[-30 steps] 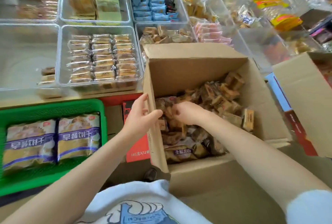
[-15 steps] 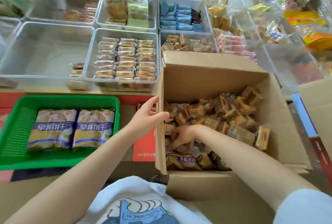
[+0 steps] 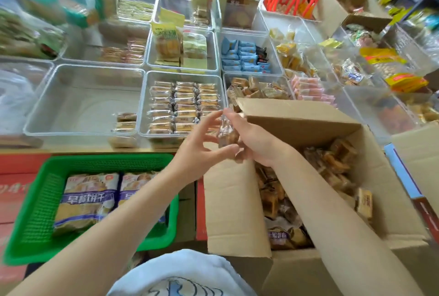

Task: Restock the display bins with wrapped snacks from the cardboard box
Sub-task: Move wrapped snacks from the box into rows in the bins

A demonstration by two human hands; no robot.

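1. Head view: right hand (image 3: 256, 139) is gripping wrapped snacks (image 3: 226, 133) upright above the cardboard box (image 3: 237, 200).
2. Left hand (image 3: 202, 146) is reaching, fingers spread.
3. Matching display bin (image 3: 261, 90) is lying at twelve o'clock, nearer the right hand.

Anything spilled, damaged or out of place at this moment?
Nothing spilled or damaged. One oddity: the big clear bin holds only a few wrapped packs in its near right corner, while neighbouring bins look fuller. The right hand grips wrapped snacks above the cardboard box.

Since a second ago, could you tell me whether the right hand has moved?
Yes. The right hand has come up out of the cardboard box, now gripping wrapped snacks above its left wall.
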